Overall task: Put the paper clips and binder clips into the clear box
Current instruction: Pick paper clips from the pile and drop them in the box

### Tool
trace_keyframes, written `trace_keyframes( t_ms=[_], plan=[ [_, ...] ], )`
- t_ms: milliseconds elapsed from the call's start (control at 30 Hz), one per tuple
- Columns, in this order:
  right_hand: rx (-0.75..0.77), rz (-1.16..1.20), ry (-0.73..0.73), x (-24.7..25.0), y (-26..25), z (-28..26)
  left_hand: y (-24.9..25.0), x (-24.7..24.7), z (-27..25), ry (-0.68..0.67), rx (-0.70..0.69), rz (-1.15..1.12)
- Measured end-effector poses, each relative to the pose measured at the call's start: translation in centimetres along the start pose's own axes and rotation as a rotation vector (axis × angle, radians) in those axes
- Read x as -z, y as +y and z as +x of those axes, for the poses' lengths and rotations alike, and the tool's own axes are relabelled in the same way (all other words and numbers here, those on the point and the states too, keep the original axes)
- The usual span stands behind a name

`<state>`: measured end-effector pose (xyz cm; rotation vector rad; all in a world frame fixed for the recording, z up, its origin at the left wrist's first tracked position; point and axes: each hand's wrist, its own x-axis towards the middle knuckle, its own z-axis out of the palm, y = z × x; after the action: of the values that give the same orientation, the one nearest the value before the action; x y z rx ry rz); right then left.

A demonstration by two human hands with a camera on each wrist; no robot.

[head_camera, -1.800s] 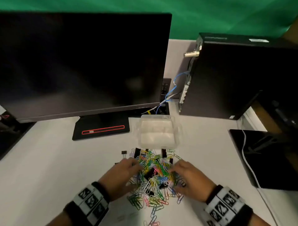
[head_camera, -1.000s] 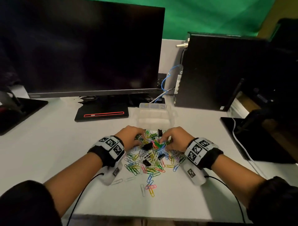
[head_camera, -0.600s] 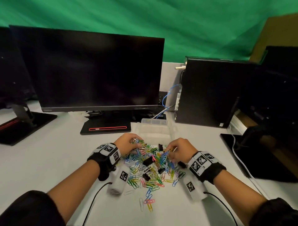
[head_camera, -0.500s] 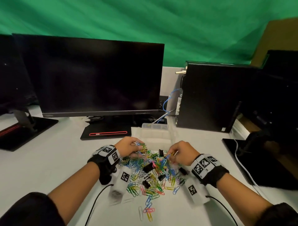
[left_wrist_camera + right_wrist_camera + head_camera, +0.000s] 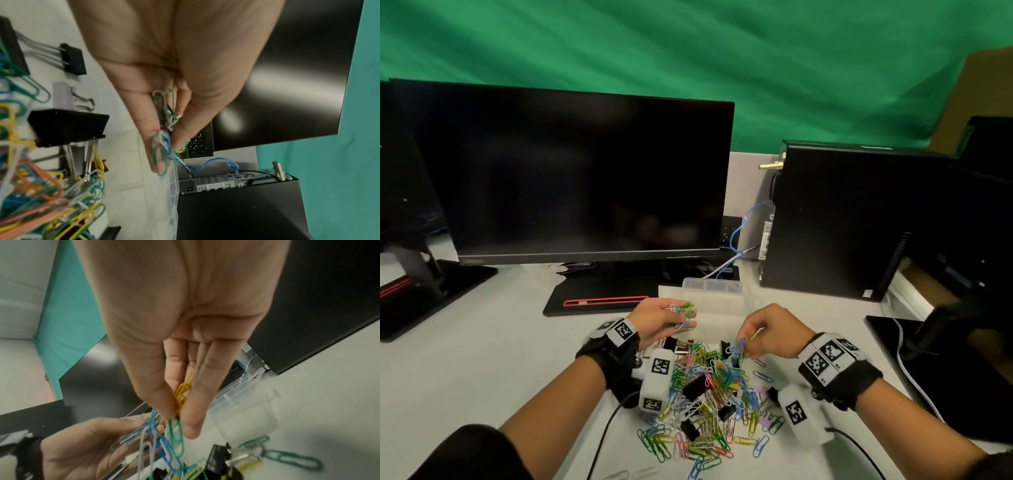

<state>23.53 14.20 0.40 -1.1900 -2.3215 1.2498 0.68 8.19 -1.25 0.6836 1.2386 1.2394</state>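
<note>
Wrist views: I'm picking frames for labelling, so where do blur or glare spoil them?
Left wrist view: the paper clips pinched in the left hand are fairly sharp, the pile is smeared, and glare streaks the monitor. Right wrist view: the clear box is blurred, as are the clips hanging from the right hand.

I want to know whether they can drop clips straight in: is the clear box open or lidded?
Open. In the head view the clear box shows an uncovered top, its lid standing up behind it; no clips show inside.
</note>
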Motion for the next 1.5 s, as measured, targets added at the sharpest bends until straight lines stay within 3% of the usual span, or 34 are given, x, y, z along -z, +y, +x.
trace_keyframes(
  t_ms=[233,367,467,700,867,1033,1167,1367,1500],
  plan=[
    [0.017,0.154,0.143,1.7,-0.8,3.9,1.5,-1.0,2.7,0.034,-0.005,0.056],
    [-0.043,0.276,0.228,2.0,0.2,5.9,1.5,-2.2,4.7,0.046,0.056,0.102],
    [-0.114,0.322,0.266,1.6,1.4,6.9,1.3,-2.9,5.2,-0.018,0.12,0.119],
    [-0.202,0.137,0.27,0.9,3.0,8.4,1.9,-2.6,4.4,-0.067,0.087,0.184],
    [-0.146,0.078,0.155,0.0,2.0,8.0,2.4,-2.0,2.7,-0.091,-0.011,0.251],
    [-0.001,-0.064,0.145,0.2,0.9,4.7,2.5,-1.1,-0.5,-0.12,-0.138,0.561],
    [0.107,-0.237,0.064,-0.2,0.6,0.6,1.2,0.0,-3.5,-0.243,-0.209,1.057],
    [0.024,-0.508,-0.132,-2.6,0.8,-3.4,-2.2,-0.5,-5.3,-0.302,-0.147,1.433],
    [0.034,-0.597,-0.076,-4.2,0.6,-3.4,-3.5,-2.1,-5.4,-0.224,-0.181,1.538]
  ],
)
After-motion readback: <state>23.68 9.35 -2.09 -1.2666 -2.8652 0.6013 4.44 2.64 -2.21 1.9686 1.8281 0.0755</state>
